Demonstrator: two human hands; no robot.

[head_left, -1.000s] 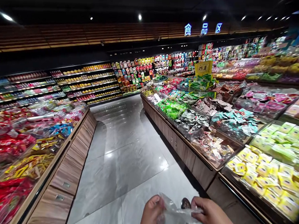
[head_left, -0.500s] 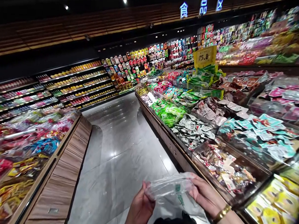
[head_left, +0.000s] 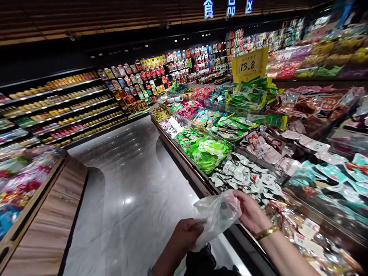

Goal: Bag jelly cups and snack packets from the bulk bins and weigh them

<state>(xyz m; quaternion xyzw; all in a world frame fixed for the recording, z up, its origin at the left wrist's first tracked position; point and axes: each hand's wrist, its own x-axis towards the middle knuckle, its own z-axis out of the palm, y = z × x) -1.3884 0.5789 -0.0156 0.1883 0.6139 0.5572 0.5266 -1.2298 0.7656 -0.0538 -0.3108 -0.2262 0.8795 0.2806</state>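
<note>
Clear plastic bag (head_left: 215,216) slants up rightward between left hand (head_left: 188,232) and right hand (head_left: 251,212), fingers of both pinching its edges, right nearer black-and-white packets (head_left: 242,173).

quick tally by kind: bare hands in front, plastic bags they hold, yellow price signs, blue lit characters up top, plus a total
Bare hands, left hand and right hand: 2
Held plastic bag: 1
Yellow price sign: 1
Blue lit characters: 3
Total: 7
</note>
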